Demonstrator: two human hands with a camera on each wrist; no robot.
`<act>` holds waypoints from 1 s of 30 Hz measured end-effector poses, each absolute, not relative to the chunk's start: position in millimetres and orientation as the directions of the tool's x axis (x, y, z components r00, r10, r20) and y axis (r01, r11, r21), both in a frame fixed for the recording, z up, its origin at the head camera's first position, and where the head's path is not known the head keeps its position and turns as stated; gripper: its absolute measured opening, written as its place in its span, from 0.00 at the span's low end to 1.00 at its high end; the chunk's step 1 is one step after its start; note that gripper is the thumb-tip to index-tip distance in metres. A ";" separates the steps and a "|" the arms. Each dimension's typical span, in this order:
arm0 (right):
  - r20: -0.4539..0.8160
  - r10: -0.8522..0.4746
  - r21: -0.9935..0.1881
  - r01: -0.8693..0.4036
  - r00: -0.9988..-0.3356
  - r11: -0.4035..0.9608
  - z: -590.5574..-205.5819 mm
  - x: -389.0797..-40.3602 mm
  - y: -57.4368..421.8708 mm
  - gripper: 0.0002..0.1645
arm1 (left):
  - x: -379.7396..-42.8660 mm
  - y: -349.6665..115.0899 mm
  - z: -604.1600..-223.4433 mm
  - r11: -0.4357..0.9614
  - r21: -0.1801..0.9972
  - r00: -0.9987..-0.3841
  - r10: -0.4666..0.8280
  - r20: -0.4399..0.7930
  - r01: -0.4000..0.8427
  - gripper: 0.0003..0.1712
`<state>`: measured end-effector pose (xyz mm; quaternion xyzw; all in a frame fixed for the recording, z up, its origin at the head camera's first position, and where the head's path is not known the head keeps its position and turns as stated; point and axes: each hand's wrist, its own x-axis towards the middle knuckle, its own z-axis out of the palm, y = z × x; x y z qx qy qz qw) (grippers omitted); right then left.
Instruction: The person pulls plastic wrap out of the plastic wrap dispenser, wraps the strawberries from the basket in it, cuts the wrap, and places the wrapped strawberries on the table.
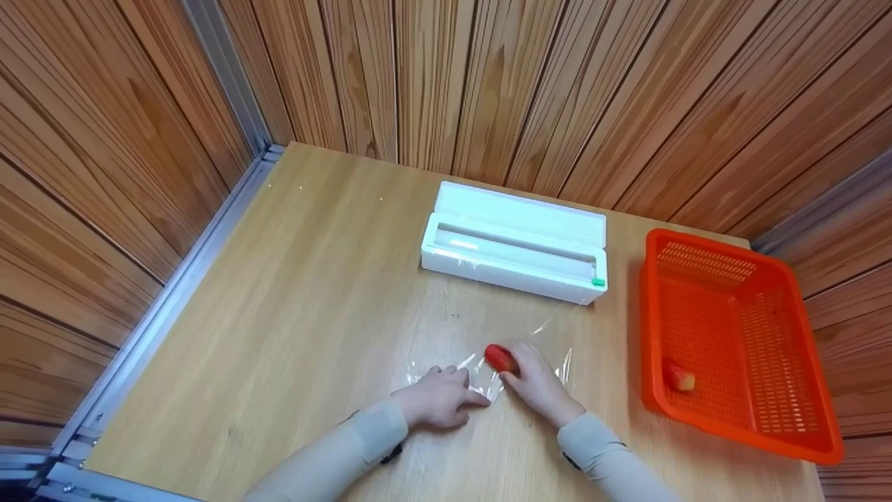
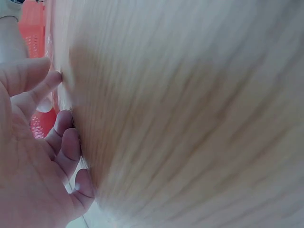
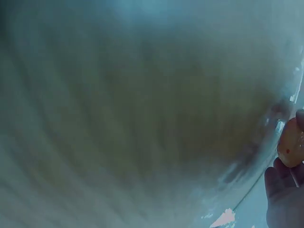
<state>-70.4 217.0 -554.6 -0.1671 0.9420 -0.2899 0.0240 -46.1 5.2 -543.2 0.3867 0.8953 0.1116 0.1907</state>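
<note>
My right hand [image 1: 538, 383] grips a small red fruit [image 1: 498, 357], apple-like, just over a sheet of clear plastic wrap [image 1: 481, 376] lying on the table. In the right wrist view the fruit [image 3: 290, 145] shows orange-toned between the fingers and thumb at the right edge. To its left, my left hand [image 1: 439, 399] presses its fingertips on the wrap and the tabletop, index finger stretched toward the fruit. The left wrist view has this hand [image 2: 38, 142] with bent, spread fingers touching the surface and nothing held. Glare hides much of the film's outline.
Behind the hands stands a white wrap dispenser box [image 1: 512, 272], lid up, a roll inside and a green tab at its right. An orange plastic basket [image 1: 648, 335] at the right holds a red-and-yellow fruit piece [image 1: 679, 378]. Wood-panelled walls [image 1: 432, 84] enclose the table [image 1: 300, 279].
</note>
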 end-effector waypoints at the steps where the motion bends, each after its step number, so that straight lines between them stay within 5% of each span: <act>1: 0.053 -0.335 -0.553 -0.307 -0.941 0.774 -555.6 -70.3 217.3 0.27 | -46.0 5.1 -542.8 0.676 0.345 -0.628 0.735 -0.255 0.651 0.26; 10: 0.026 -0.361 -0.534 -0.318 -0.932 0.783 -555.6 -72.8 217.3 0.27 | -46.4 -0.5 -540.3 0.641 0.337 -0.607 0.766 -0.213 0.690 0.23; 17: 0.006 -0.364 -0.560 -0.305 -0.931 0.770 -553.7 -74.2 216.1 0.27 | -49.6 -12.6 -540.9 0.602 0.413 -0.631 0.772 -0.079 0.684 0.08; 24: -0.002 -0.374 -0.569 -0.306 -0.928 0.763 -553.1 -75.6 217.3 0.28 | -59.9 -31.7 -544.0 0.650 0.224 -0.679 0.728 0.091 0.727 0.06; 30: -0.029 -0.386 -0.590 -0.296 -0.922 0.751 -552.3 -75.9 216.4 0.27 | -62.9 -36.7 -548.1 0.664 0.147 -0.678 0.729 0.093 0.734 0.07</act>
